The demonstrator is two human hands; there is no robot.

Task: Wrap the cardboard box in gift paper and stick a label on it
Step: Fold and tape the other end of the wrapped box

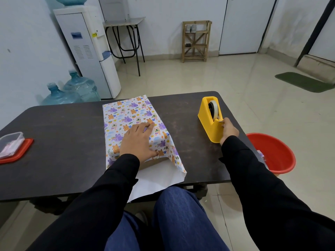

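A dark table (72, 142) stands in a pale tiled room. The left hand (137, 140) lies flat, fingers straight, pressing the gift paper (126, 113) down on top of the cardboard box (154, 163) at mid-table. The right hand (229, 130) pinches the end of the tape (214, 107) at the cutter of the yellow dispenser (208, 120), well to the right. The paper is folded over the box, but the near end gapes open, showing brown card and loose white paper. Taping the seam, closing the ends and labelling all seem left to do. No label shows on the box. A red-lidded container (12, 145) sits far left, and a red basin (273, 153) stands on the floor to the right.
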